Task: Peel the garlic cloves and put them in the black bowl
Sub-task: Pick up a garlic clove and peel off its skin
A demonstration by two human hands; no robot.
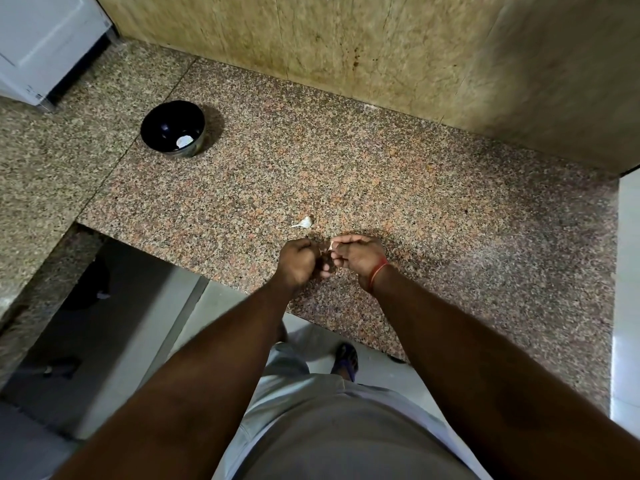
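Observation:
Both hands meet just above the granite counter (pixel 346 174) near its front edge. My right hand (pixel 360 258) pinches a small pale garlic clove (pixel 331 246) between thumb and fingers. My left hand (pixel 297 263) has its fingers curled tight against the same clove, which is mostly hidden between the two hands. Another unpeeled white clove (pixel 304 222) lies on the counter just beyond the hands. The black bowl (pixel 162 124) stands far to the left rear, with a white garlic piece (pixel 183 141) inside it.
A marble backsplash (pixel 346 46) rises behind the counter. A white appliance (pixel 41 46) sits at the far left corner. The counter's front edge runs diagonally under my wrists, with floor and my sandalled foot (pixel 345 360) below. A white surface (pixel 627 271) borders the right side.

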